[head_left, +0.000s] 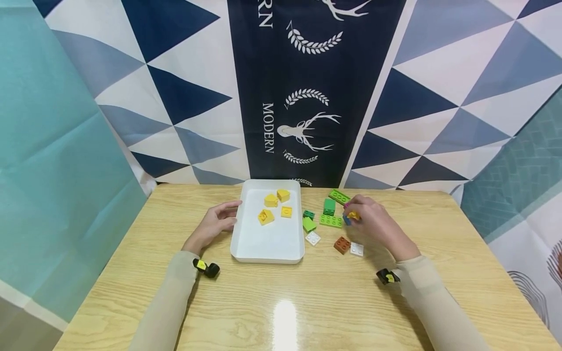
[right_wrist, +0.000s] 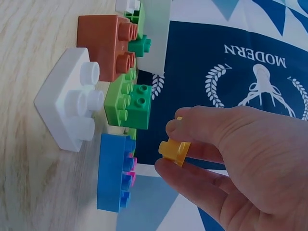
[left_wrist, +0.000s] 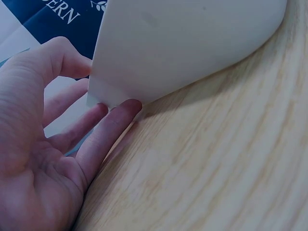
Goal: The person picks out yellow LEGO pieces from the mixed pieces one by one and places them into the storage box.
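Note:
My right hand (head_left: 374, 220) pinches a small yellow toy brick (right_wrist: 174, 150) between thumb and fingers, held above the loose bricks on the right of the table. Just below it are a blue brick (right_wrist: 110, 172) and a bit of pink, partly hidden. My left hand (head_left: 214, 223) is at the left side of a white tray (head_left: 268, 257). In the left wrist view its loosely extended fingertips touch the tray's outer wall (left_wrist: 178, 43), low near the table. Several yellow bricks lie inside the tray, among them a flat square one (head_left: 286, 211).
Right of the tray lie light green bricks (head_left: 331, 221), a dark green brick (head_left: 329, 206), a brown brick (head_left: 342, 245) and white bricks (head_left: 357, 249). A patterned cloth (head_left: 290, 97) hangs behind the table's back edge. Bare wood (head_left: 246, 307) shows in front of the tray.

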`<state>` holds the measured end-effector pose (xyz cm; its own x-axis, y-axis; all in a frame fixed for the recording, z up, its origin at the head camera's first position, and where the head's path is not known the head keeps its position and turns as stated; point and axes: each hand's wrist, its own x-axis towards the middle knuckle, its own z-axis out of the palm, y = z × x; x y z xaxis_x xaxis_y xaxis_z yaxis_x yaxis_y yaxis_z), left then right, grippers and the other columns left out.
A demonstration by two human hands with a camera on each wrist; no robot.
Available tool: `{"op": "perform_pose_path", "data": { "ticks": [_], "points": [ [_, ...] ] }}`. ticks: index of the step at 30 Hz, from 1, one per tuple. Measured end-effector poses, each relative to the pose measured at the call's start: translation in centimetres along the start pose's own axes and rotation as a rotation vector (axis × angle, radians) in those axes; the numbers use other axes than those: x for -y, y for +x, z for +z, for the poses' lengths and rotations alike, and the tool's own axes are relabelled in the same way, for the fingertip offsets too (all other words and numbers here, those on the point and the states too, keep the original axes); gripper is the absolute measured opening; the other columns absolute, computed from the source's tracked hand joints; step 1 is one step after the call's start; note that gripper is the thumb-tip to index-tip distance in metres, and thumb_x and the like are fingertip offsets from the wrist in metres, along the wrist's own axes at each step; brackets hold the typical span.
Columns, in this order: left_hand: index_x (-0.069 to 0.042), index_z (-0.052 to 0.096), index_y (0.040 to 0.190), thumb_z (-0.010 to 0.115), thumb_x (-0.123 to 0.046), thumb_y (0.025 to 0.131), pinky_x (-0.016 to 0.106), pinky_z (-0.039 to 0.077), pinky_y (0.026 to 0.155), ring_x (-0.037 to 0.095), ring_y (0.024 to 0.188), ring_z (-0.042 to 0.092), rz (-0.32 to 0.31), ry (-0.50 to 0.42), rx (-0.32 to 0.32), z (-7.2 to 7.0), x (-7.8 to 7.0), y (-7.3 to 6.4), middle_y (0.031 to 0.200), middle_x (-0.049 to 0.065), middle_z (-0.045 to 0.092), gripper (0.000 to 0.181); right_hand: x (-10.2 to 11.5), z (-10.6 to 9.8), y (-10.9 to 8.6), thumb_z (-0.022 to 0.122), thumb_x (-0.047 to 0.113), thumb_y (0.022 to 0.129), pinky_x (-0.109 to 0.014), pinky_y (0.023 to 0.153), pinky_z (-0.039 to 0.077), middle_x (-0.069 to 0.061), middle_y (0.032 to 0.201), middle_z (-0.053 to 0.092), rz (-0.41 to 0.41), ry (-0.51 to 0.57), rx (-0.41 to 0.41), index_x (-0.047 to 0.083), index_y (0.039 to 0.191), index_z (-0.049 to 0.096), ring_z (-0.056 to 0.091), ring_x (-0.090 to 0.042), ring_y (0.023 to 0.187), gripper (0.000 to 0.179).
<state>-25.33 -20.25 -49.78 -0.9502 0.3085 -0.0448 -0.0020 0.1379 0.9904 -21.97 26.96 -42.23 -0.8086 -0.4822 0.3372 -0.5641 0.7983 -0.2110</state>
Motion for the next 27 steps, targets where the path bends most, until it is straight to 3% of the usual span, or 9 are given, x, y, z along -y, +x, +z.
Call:
{"op": "perform_pose_path", "data": {
  "ticks": [4,15,21,27],
  "points": [
    [0.002,0.048,0.168,0.064,0.0,0.106,0.024,0.068,0.091,0.023,0.131,0.068,-0.001,-0.009,-0.002,0.0,0.0,-0.1,0.167,0.038,0.052,0.064,0.2,0.1,0.2,0.084,-0.01,0.089,-0.061,0.094,0.067,-0.019,0.112,0.079,0.002,0.009,0.013,0.002,0.102,0.086,0.078,-0.04,0.106,0.017],
    [0.001,0.048,0.168,0.065,-0.001,0.106,0.024,0.068,0.091,0.034,0.14,0.065,-0.001,0.001,-0.004,0.0,-0.2,-0.1,0.168,0.037,0.051,0.064,0.6,-0.6,1.2,0.083,-0.01,0.089,-0.058,0.091,0.068,-0.018,0.109,0.078,-0.004,-0.019,0.025,0.0,0.105,0.087,0.076,-0.037,0.102,0.02],
    [0.002,0.047,0.168,0.064,-0.001,0.107,0.024,0.068,0.091,0.03,0.137,0.066,0.0,-0.006,-0.003,0.1,-0.2,-0.2,0.167,0.038,0.051,0.064,0.7,-1.2,1.8,0.084,-0.011,0.087,-0.055,0.085,0.069,-0.019,0.11,0.078,-0.051,-0.04,-0.002,0.0,0.103,0.087,0.078,-0.038,0.099,0.02],
    [0.002,0.047,0.168,0.064,0.0,0.107,0.024,0.068,0.091,0.028,0.137,0.066,0.002,-0.006,0.0,0.1,-0.2,-0.2,0.168,0.038,0.051,0.064,0.7,-1.3,1.9,0.085,-0.011,0.088,-0.053,0.087,0.07,-0.02,0.113,0.078,-0.036,-0.036,0.014,0.0,0.105,0.087,0.079,-0.038,0.1,0.02]
  ]
}}
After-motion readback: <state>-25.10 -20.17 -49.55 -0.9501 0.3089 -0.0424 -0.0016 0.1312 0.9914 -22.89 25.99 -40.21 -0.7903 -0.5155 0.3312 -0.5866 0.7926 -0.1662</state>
